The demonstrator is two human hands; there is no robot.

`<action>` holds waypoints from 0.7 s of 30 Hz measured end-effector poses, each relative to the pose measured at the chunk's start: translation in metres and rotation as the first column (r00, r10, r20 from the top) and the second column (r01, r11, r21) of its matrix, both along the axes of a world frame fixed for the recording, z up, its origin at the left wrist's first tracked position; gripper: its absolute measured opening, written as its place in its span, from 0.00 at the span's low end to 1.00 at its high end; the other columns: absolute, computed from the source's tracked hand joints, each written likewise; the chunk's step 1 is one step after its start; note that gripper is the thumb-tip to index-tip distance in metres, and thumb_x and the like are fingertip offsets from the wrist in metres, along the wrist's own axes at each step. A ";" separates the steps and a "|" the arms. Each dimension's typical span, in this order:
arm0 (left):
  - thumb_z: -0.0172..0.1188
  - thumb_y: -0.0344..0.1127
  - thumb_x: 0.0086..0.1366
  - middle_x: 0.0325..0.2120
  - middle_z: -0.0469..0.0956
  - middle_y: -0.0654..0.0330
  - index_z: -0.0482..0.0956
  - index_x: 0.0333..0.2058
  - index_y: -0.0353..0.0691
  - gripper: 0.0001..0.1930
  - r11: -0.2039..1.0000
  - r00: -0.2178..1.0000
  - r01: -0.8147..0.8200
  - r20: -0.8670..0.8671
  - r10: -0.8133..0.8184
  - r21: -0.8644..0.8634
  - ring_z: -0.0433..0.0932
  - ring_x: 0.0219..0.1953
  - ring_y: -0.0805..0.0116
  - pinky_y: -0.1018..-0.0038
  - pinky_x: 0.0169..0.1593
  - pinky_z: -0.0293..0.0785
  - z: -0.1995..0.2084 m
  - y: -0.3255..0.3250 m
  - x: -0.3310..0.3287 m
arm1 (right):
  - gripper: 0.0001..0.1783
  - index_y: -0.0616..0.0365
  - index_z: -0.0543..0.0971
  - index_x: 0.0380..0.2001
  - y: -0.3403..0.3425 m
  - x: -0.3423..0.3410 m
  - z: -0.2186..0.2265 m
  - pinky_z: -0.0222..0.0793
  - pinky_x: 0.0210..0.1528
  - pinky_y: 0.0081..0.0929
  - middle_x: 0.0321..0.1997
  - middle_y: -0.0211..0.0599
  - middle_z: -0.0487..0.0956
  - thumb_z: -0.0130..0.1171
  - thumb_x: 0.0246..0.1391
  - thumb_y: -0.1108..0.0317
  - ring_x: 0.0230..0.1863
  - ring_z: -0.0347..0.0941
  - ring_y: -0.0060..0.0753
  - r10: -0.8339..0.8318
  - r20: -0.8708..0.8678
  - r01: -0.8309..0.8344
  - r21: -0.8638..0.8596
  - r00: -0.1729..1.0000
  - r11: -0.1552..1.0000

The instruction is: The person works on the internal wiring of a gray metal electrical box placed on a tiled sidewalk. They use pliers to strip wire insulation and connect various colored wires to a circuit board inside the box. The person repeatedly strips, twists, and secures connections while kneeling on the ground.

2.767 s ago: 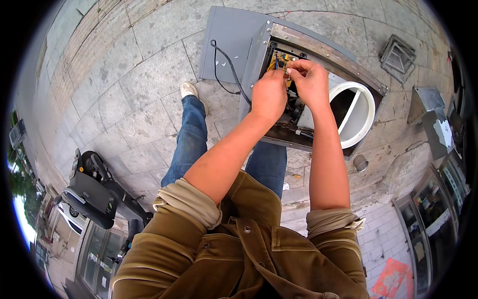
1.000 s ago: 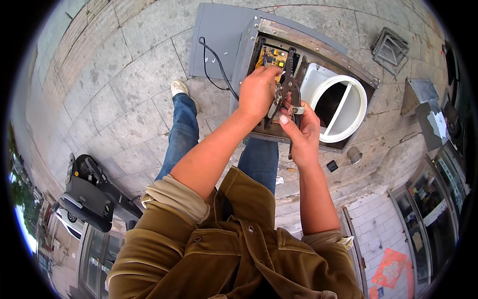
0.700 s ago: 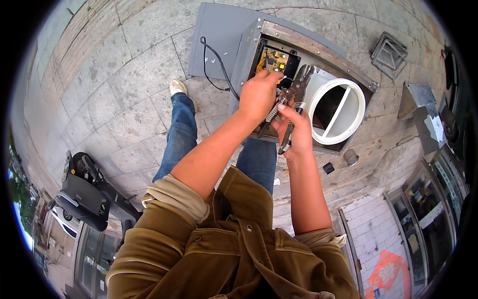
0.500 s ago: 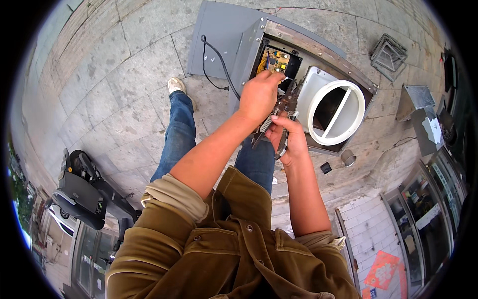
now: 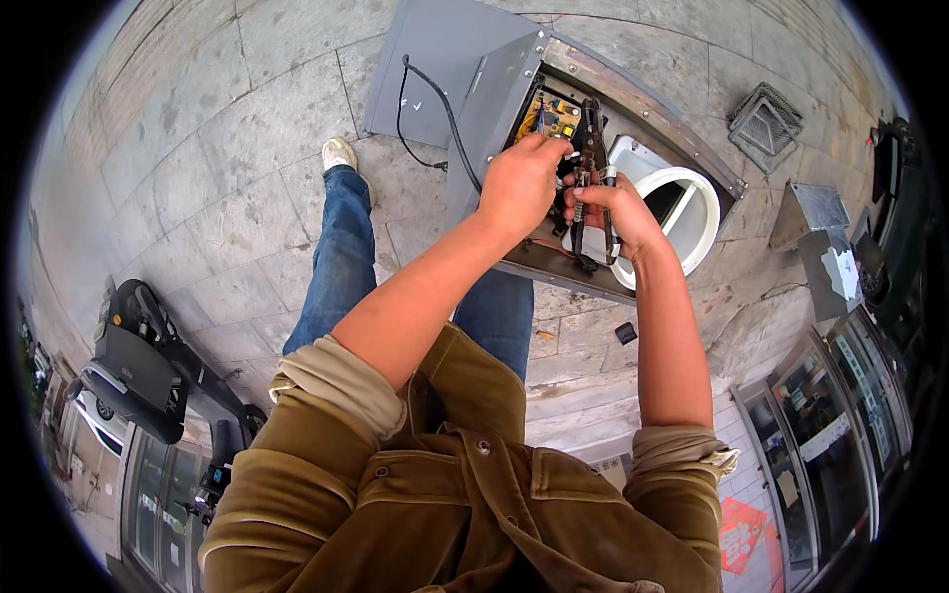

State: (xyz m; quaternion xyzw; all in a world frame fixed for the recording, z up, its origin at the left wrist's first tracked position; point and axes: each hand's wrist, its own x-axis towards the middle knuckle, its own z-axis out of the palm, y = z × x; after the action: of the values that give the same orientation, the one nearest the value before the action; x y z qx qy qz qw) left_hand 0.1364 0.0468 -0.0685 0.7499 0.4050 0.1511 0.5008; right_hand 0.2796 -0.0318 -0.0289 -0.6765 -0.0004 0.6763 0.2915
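A grey metal appliance housing [image 5: 499, 109], like a range hood, lies opened before me. Inside it, a circuit board [image 5: 550, 117] sits in a black box with yellow wires beside it. Over the board's near edge, my left hand [image 5: 521, 186] is closed in a pinch; a small whitish bit shows by its fingertips, too small to name. My right hand [image 5: 618, 210] is wrapped round dark, worn pliers [image 5: 590, 148], whose jaws point away from me beside the black box. Behind that hand is a white round duct collar [image 5: 704, 222] with a crossbar.
A black cable [image 5: 435, 94] loops over the housing's left side. Metal mesh grilles [image 5: 766, 124] and a sheet-metal box [image 5: 813, 212] lie on the paving to the right. A small black piece [image 5: 626, 333] is near the housing. A scooter [image 5: 148, 381] stands at left.
My right hand has moved right and away from me, turning the pliers more upright and off the left hand. The left hand stays pinched near the board. The view has shifted slightly.
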 end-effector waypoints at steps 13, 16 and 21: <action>0.56 0.22 0.56 0.32 0.79 0.54 0.80 0.38 0.40 0.11 0.998 0.999 0.052 -0.010 -0.053 -0.044 0.79 0.34 0.51 0.62 0.37 0.77 0.001 0.001 -0.004 | 0.13 0.62 0.74 0.38 0.008 -0.014 -0.005 0.61 0.31 0.24 0.28 0.35 0.77 0.57 0.50 0.67 0.29 0.72 0.25 0.072 0.094 -0.066 -0.063 0.993 0.996; 0.56 0.22 0.56 0.32 0.79 0.54 0.80 0.38 0.40 0.12 0.997 0.997 0.064 -0.029 -0.066 -0.052 0.79 0.34 0.50 0.62 0.36 0.76 0.002 0.002 -0.004 | 0.11 0.63 0.75 0.35 0.007 -0.014 -0.012 0.62 0.31 0.25 0.26 0.34 0.76 0.57 0.49 0.68 0.28 0.70 0.25 0.114 0.077 -0.112 -0.033 0.990 0.993; 0.55 0.22 0.55 0.31 0.79 0.54 0.80 0.37 0.39 0.12 0.998 0.998 0.057 -0.019 -0.057 -0.035 0.79 0.33 0.50 0.62 0.36 0.76 0.000 0.002 -0.003 | 0.08 0.64 0.76 0.31 0.011 -0.019 -0.008 0.63 0.31 0.26 0.24 0.34 0.75 0.56 0.47 0.71 0.26 0.69 0.25 0.108 0.106 -0.110 0.016 0.988 0.994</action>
State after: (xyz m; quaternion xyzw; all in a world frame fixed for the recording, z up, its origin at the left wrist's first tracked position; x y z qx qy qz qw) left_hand 0.1331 0.0490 -0.0682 0.7540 0.3910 0.1224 0.5135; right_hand 0.2607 -0.0210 -0.0372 -0.7068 -0.0602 0.6547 0.2612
